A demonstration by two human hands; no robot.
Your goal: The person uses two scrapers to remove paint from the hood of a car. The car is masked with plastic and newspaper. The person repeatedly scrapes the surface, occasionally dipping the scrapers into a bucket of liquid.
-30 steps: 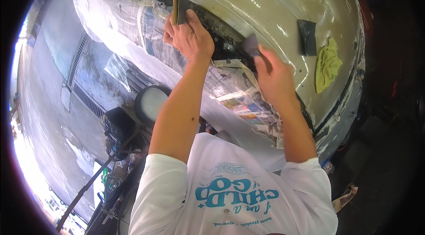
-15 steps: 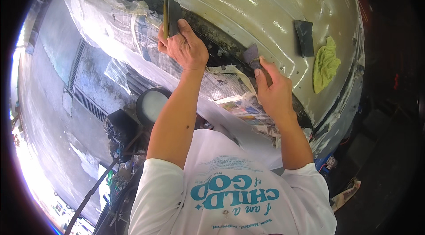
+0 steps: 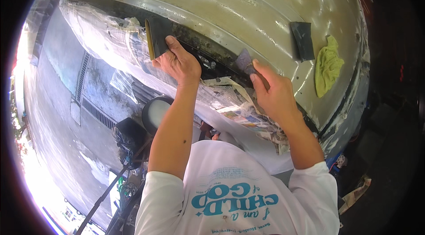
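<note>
My left hand [image 3: 179,63] grips a folded sheet of sandpaper [image 3: 161,36], dark grey on one face with a tan edge. The sheet stands over the dark gap along the edge of a tan, wet-looking ribbed vehicle panel [image 3: 199,2]. To the right, my right hand [image 3: 273,91] is closed around what looks like a small paintbrush with a flared purple-grey tip [image 3: 243,60]. That tip is at the same dark channel [image 3: 221,51]; whether it touches cannot be told. Newspaper masking [image 3: 239,102] lies just below the channel, under my hands.
On the panel at right lie another dark sandpaper sheet [image 3: 302,41] and a crumpled yellow-green cloth [image 3: 329,67]. White plastic sheeting [image 3: 102,38] covers the side at left. Below stand a round pale container [image 3: 157,113], a black bag [image 3: 127,135] and a floor drain grate [image 3: 97,113].
My left hand has come slightly nearer and left with the sandpaper. The paintbrush has moved a little left along the channel. The whole view has shifted slightly.
</note>
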